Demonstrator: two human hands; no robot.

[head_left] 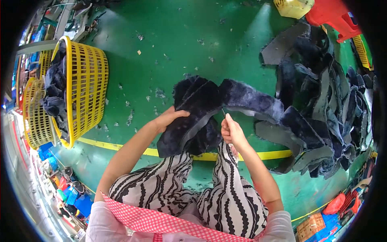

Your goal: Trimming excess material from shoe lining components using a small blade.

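Observation:
Dark navy plush fabric (193, 97) lies bunched above my knees, with a grey backing showing along its folds. My left hand (169, 119) grips its left edge, the thumb pressed on top of the pile. My right hand (232, 131) is closed around a thin pointed tool (223, 112) whose tip meets the fabric's right edge; most of its handle is hidden in my fist, so its kind is unclear. From that edge a long curved plush strip (254, 99) runs right to a large heap of similar strips (318, 105) on the floor.
At left stands a yellow plastic basket (86, 86) filled with dark fabric, beside another yellow basket (34, 117). Fluff scraps are scattered over the green floor (161, 44), crossed by a yellow line (262, 155). A red plastic stool (334, 18) and a yellow container (294, 7) stand far right.

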